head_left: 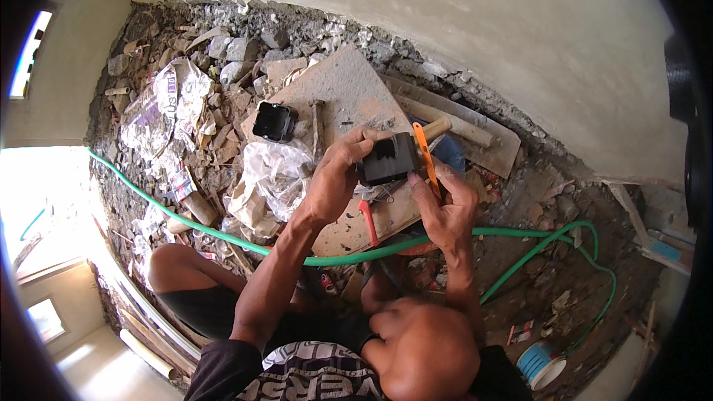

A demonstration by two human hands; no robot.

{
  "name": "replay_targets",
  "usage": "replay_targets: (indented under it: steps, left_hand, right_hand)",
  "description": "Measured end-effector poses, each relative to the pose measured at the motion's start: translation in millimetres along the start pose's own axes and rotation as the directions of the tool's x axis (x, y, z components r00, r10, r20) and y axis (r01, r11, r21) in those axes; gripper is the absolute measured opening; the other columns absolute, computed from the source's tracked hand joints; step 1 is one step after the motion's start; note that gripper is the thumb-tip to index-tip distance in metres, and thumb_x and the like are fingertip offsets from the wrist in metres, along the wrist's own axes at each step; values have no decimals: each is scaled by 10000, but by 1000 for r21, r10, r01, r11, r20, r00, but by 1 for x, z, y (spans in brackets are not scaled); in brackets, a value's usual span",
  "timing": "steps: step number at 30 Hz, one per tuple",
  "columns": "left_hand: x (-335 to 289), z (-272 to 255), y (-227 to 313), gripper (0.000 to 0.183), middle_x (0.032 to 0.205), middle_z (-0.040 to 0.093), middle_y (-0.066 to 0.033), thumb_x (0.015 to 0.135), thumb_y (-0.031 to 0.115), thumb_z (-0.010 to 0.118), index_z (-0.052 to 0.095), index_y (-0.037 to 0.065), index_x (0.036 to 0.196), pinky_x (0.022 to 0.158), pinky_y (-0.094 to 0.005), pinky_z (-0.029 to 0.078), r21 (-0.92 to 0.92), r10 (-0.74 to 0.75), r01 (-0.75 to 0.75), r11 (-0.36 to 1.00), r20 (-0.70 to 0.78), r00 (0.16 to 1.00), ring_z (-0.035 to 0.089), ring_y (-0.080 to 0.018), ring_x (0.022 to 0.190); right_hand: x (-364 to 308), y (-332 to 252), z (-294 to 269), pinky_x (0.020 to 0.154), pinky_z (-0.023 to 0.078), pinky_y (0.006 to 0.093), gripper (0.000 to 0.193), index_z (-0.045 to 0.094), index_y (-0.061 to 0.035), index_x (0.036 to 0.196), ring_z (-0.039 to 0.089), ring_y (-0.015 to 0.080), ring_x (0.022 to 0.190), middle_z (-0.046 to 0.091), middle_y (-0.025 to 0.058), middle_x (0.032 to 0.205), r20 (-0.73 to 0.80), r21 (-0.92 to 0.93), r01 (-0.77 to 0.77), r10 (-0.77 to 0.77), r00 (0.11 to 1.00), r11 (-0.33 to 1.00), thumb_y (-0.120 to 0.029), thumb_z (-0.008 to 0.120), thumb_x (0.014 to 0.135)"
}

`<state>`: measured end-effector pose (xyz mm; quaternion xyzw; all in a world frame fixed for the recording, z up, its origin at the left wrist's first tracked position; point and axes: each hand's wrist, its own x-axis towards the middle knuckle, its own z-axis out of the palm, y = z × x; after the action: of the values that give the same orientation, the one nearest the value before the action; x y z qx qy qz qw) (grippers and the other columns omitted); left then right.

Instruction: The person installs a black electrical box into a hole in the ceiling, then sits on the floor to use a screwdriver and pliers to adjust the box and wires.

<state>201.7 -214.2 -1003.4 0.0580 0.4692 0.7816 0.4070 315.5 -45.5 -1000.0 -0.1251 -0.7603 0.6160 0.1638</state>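
My left hand (343, 172) grips a black plastic electrical box (391, 163) by its left side, above a dusty board. The fingers of my right hand (450, 208) close around a flat orange hacksaw blade (426, 150) with a hole at its upper end. The blade stands along the box's right side; whether it touches the box I cannot tell. A second black electrical box (275, 121) rests on the board's left part, open side up. Next to it lies a rusty metal tool (318, 128) with a wide head. Below the held box is a red-handled tool (368, 221).
The dusty board (349, 78) lies on rubble (236, 50) by a plastered wall (475, 22). A green hose (338, 260) crosses before me. Crumpled clear plastic (276, 172) and a torn sack (171, 108) lie left. A wooden float (486, 137) lies behind my right hand; a bucket (541, 365) is lower right.
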Motion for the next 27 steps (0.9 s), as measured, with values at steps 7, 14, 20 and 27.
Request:
replay_targets:
  steps: [7,14,20,27]
  left_hand:
    - [-1,9,6,633,1318,604,-150,863,212,590,506,-4,1452,1070,-378,477,234,55,-72,970,79,995,602,-225,1202]
    - [0,3,-2,917,1458,510,-120,733,157,907,460,63,1528,1133,-388,435,582,186,-273,766,206,961,504,-228,1356]
    - [19,-4,9,868,1491,464,-171,694,171,934,523,110,1456,1132,-441,455,857,319,-334,393,213,923,507,-361,1375]
    - [48,-18,-8,812,1505,431,-185,717,175,883,535,156,1451,1128,-507,418,967,269,-256,11,244,932,470,-421,1371]
  right_hand:
    - [-2,14,-3,661,510,297,219,706,28,1166,631,128,761,685,78,880,-74,-87,32,-39,996,996,-3,646,957]
    - [4,15,5,750,544,319,261,706,8,1227,721,200,905,744,158,1051,-95,-87,-102,94,991,991,-15,626,980]
    - [5,-8,-20,786,560,422,298,663,17,1279,714,360,945,707,214,1058,-73,-434,-20,-13,997,901,-86,604,1006]
    - [-29,-4,-28,725,559,447,550,527,20,1413,656,346,869,625,168,929,197,-771,162,-11,980,615,16,618,871]
